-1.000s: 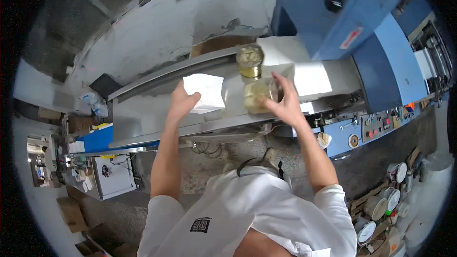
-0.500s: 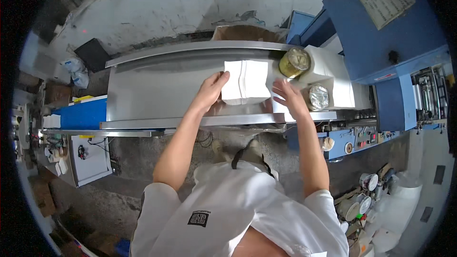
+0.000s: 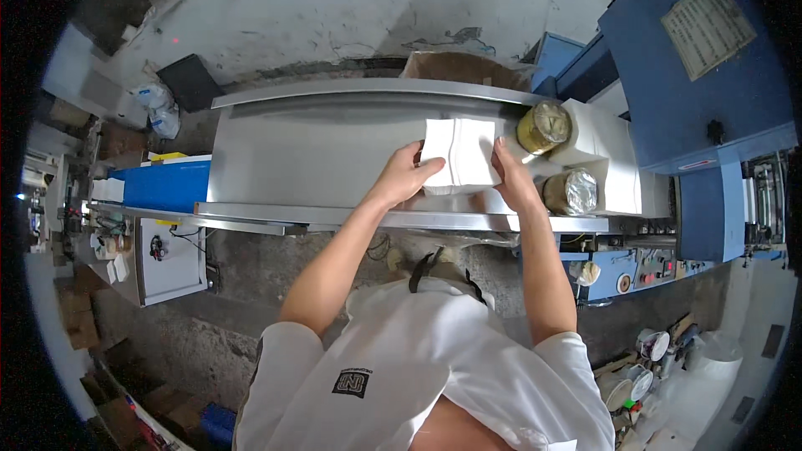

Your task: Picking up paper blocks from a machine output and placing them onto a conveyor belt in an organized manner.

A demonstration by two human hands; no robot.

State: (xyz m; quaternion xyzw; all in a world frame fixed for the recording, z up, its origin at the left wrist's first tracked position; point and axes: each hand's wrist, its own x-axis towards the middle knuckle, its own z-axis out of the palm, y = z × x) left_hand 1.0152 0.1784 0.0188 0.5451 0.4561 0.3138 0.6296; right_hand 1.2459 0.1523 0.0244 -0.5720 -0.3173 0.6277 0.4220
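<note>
A stack of white folded paper (image 3: 459, 153) sits between my hands over the metal table (image 3: 309, 154). My left hand (image 3: 408, 173) grips its left side, thumb lying on the top near the front corner. Against the right side presses my right hand (image 3: 512, 172), its fingers partly hidden behind the stack. Just to the right stand two round, film-wrapped weights or cans, one yellowish (image 3: 545, 127) and one silvery on top (image 3: 571, 192). Beside them lies a long run of white paper (image 3: 614, 159).
Raised metal rails (image 3: 368, 88) edge the table. A blue machine (image 3: 702, 83) rises at the right, with a control panel (image 3: 652, 269) nearer me. Behind the table is an open cardboard box (image 3: 468, 69). A blue surface (image 3: 167, 185) adjoins at the left.
My right hand has closed in from beside the stack to touch its right side. My left hand has shifted its grip lower on the left side. The whole view has shifted a little.
</note>
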